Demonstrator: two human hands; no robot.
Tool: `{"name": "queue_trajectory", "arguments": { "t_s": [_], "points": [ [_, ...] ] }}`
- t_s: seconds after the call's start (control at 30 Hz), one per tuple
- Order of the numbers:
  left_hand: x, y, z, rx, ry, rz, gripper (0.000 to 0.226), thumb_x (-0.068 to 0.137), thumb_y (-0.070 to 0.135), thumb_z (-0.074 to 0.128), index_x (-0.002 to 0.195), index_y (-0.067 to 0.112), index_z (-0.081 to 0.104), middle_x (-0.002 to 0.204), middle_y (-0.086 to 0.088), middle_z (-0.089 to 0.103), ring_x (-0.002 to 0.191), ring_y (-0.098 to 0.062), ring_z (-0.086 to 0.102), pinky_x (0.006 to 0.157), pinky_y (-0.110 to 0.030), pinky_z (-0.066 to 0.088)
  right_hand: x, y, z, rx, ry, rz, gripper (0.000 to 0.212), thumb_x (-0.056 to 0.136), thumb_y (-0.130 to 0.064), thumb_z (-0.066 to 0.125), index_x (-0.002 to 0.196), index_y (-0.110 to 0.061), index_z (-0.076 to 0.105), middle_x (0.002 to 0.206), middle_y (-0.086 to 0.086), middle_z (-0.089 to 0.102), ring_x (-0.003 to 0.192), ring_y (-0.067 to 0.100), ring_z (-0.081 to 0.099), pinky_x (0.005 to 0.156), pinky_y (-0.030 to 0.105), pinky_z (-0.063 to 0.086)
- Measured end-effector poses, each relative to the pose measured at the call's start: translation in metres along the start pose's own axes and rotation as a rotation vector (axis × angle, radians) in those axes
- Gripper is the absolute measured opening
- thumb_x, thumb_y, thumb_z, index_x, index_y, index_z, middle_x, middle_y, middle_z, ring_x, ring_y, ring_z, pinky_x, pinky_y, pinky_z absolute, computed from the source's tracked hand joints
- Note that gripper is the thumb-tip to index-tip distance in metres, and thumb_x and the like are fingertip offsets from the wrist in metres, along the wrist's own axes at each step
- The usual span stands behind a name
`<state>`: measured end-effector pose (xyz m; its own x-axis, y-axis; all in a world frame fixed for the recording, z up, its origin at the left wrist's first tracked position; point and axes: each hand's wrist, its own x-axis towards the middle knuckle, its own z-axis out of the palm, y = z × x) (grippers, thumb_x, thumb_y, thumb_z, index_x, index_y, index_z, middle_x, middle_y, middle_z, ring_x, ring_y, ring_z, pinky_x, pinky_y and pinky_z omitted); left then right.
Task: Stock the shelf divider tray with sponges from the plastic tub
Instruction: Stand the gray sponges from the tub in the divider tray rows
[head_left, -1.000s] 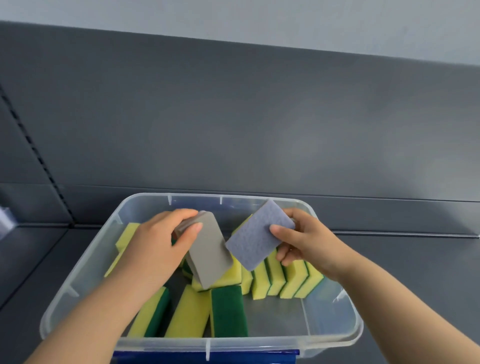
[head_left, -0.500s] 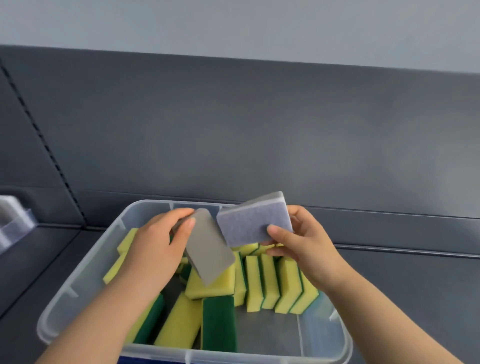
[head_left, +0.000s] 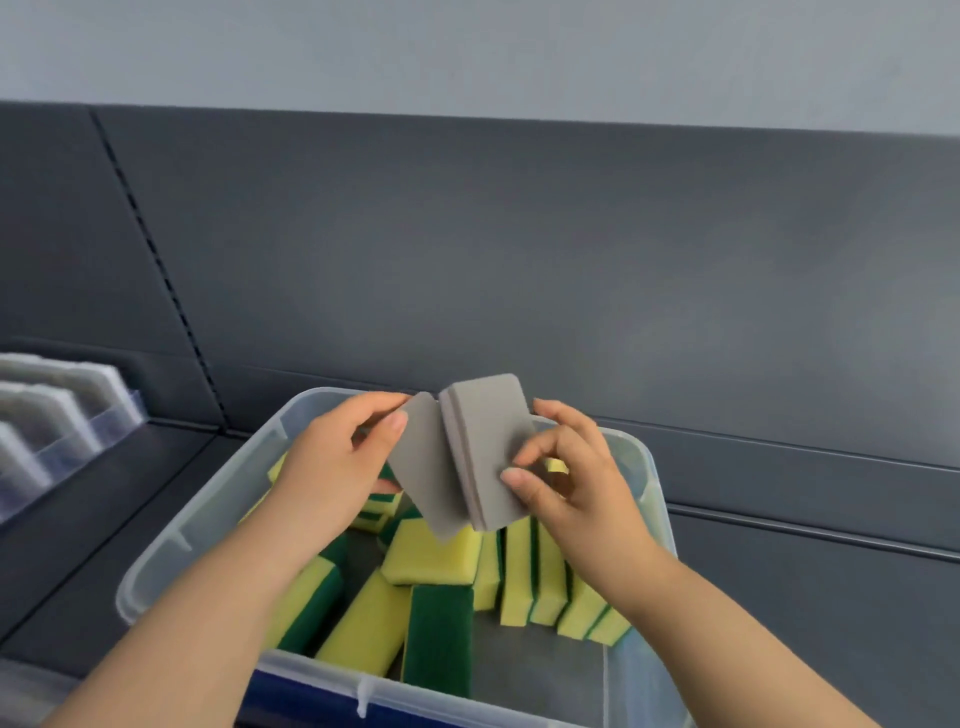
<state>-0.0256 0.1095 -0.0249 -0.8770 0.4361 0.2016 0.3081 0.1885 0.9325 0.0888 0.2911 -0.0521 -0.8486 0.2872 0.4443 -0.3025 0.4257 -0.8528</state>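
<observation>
A clear plastic tub (head_left: 171, 566) sits in front of me, holding several yellow-and-green sponges (head_left: 431, 558), some standing on edge, some lying flat. Above the tub my left hand (head_left: 332, 467) pinches one grey sponge (head_left: 423, 467) by its upper left edge. My right hand (head_left: 571, 483) grips a second grey sponge (head_left: 491, 441), held upright. The two grey sponges touch side by side. The shelf divider tray (head_left: 67, 415) with clear dividers shows at the far left, holding grey sponges.
The tub rests on a dark grey shelf (head_left: 805, 597). A dark back panel (head_left: 519, 260) rises behind it, with a slotted upright (head_left: 156, 260) at the left. A blue edge (head_left: 291, 701) shows under the tub's front rim.
My right hand turned its sponge from its purple face to its grey face and brought it against the left hand's sponge. The view shifted, bringing the divider tray in at the left.
</observation>
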Motion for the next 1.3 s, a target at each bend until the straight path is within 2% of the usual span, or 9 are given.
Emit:
{"name": "queue_trajectory", "arguments": {
  "t_s": [0.1, 0.23, 0.4, 0.5, 0.63, 0.93, 1.07, 1.2, 1.3],
  "points": [
    [-0.002, 0.002, -0.001, 0.074, -0.03, 0.023, 0.024, 0.094, 0.018, 0.051, 0.108, 0.032, 0.064, 0.1, 0.008, 0.067, 0.09, -0.01, 0.064, 0.067, -0.036, 0.058, 0.011, 0.0, -0.002, 0.124, -0.073, 0.207, 0.047, 0.074, -0.025, 0.075, 0.097, -0.048, 0.041, 0.114, -0.028, 0.049, 0.102, 0.01, 0.055, 0.078, 0.026, 0.051],
    [0.001, 0.001, 0.0, 0.202, -0.061, 0.068, 0.023, 0.092, 0.022, 0.053, 0.109, 0.033, 0.063, 0.106, 0.006, 0.064, 0.091, -0.01, 0.063, 0.066, -0.035, 0.058, 0.015, -0.003, -0.002, 0.023, -0.255, 0.277, 0.093, 0.062, -0.036, 0.078, 0.125, -0.066, 0.017, 0.11, -0.014, 0.058, 0.099, 0.005, 0.058, 0.084, 0.028, 0.051],
    [0.005, -0.003, -0.016, 0.346, 0.027, 0.119, 0.025, 0.092, 0.022, 0.054, 0.115, 0.027, 0.063, 0.108, 0.006, 0.062, 0.094, -0.011, 0.06, 0.08, -0.038, 0.053, 0.022, -0.008, 0.004, 0.192, -0.088, 0.304, 0.058, 0.075, -0.029, 0.074, 0.117, -0.053, 0.041, 0.114, -0.001, 0.056, 0.1, 0.015, 0.06, 0.078, 0.038, 0.056],
    [0.0, -0.003, -0.037, 0.423, 0.016, 0.201, 0.025, 0.091, 0.021, 0.056, 0.113, 0.031, 0.063, 0.101, 0.018, 0.059, 0.091, 0.008, 0.053, 0.078, -0.007, 0.041, 0.031, -0.017, 0.01, 0.288, -0.055, 0.332, 0.032, 0.086, -0.022, 0.063, 0.113, -0.034, 0.05, 0.115, 0.008, 0.056, 0.096, 0.014, 0.062, 0.07, 0.031, 0.056],
    [-0.013, 0.003, -0.091, 0.487, 0.075, 0.284, 0.026, 0.088, 0.023, 0.059, 0.113, 0.03, 0.064, 0.103, 0.019, 0.058, 0.089, 0.008, 0.05, 0.075, 0.003, 0.031, 0.046, -0.044, 0.036, 0.226, -0.003, 0.255, 0.02, 0.089, -0.02, 0.059, 0.108, -0.027, 0.054, 0.105, 0.007, 0.063, 0.092, 0.016, 0.063, 0.069, 0.028, 0.055],
    [-0.076, 0.002, -0.295, 0.579, 0.312, 0.318, 0.023, 0.085, 0.03, 0.061, 0.108, 0.033, 0.065, 0.101, 0.019, 0.062, 0.088, 0.004, 0.056, 0.074, -0.004, 0.037, 0.065, -0.143, 0.201, 0.244, -0.08, 0.023, 0.016, 0.083, -0.017, 0.065, 0.096, -0.022, 0.058, 0.092, -0.001, 0.068, 0.081, 0.01, 0.065, 0.063, 0.023, 0.051],
    [-0.124, -0.016, -0.397, 0.622, 0.38, 0.311, 0.025, 0.083, 0.023, 0.064, 0.108, 0.028, 0.067, 0.103, 0.016, 0.063, 0.094, -0.004, 0.059, 0.083, -0.027, 0.046, 0.059, -0.177, 0.293, 0.242, -0.143, -0.05, 0.015, 0.08, -0.015, 0.069, 0.089, -0.024, 0.06, 0.087, -0.006, 0.068, 0.081, 0.013, 0.066, 0.064, 0.026, 0.054],
    [-0.175, -0.045, -0.481, 0.642, 0.418, 0.215, 0.031, 0.081, 0.022, 0.067, 0.103, 0.043, 0.063, 0.103, 0.029, 0.061, 0.092, 0.007, 0.057, 0.075, -0.005, 0.041, 0.045, -0.188, 0.379, 0.175, -0.202, -0.057, 0.018, 0.079, -0.018, 0.069, 0.089, -0.029, 0.059, 0.092, -0.006, 0.067, 0.088, 0.021, 0.064, 0.077, 0.048, 0.054],
    [-0.199, -0.068, -0.522, 0.623, 0.485, 0.12, 0.035, 0.08, 0.023, 0.068, 0.098, 0.053, 0.061, 0.106, 0.033, 0.059, 0.089, 0.009, 0.059, 0.071, -0.001, 0.039, 0.035, -0.19, 0.433, 0.141, -0.231, -0.055, 0.023, 0.079, -0.021, 0.07, 0.088, -0.037, 0.057, 0.092, -0.014, 0.065, 0.087, 0.009, 0.063, 0.07, 0.03, 0.051]
  ]
}}
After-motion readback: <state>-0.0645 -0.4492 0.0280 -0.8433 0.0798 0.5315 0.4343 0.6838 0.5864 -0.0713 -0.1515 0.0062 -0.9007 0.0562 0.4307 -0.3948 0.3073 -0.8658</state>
